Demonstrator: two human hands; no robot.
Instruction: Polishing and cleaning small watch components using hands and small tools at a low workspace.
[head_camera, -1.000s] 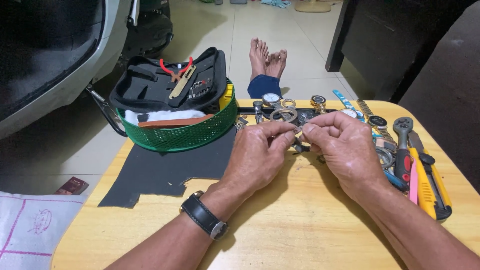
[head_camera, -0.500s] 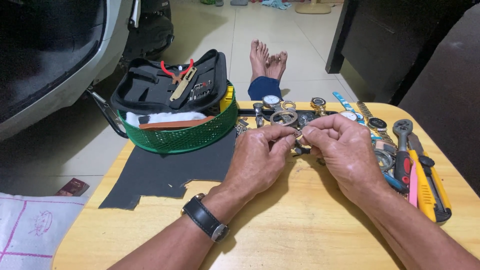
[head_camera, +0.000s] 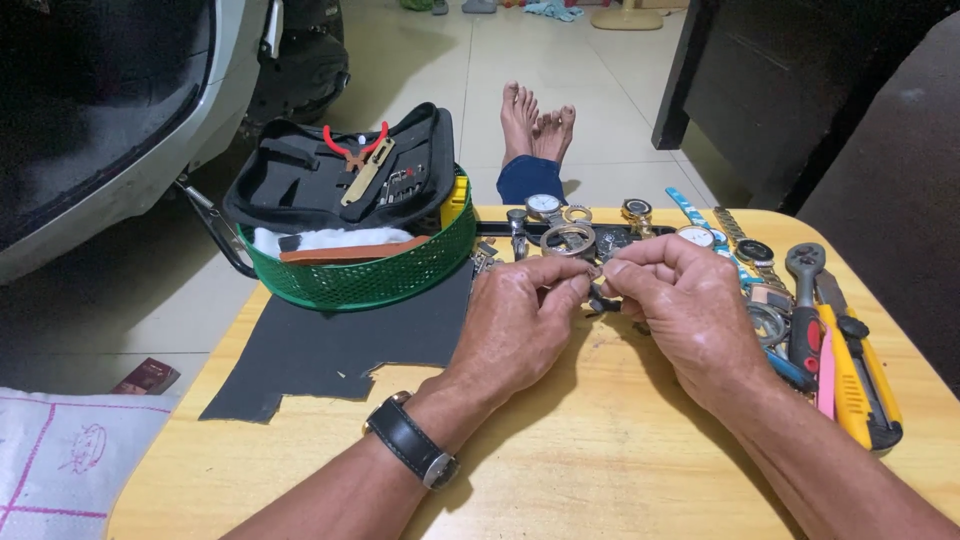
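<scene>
The left hand (head_camera: 520, 320) and right hand (head_camera: 680, 310) pinch a small dark metal watch part (head_camera: 597, 278) between their fingertips, above the far middle of the yellow wooden bench (head_camera: 560, 470). It could slip into the loose wristwatches (head_camera: 700, 240) beyond, if the pinch loosens.

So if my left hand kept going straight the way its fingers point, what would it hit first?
Probably the right hand: the left hand points up and to the right, its fingers almost meeting the right fingertips over a small part, too small to identify. Past that lie the watches, though depth is unclear.
</scene>
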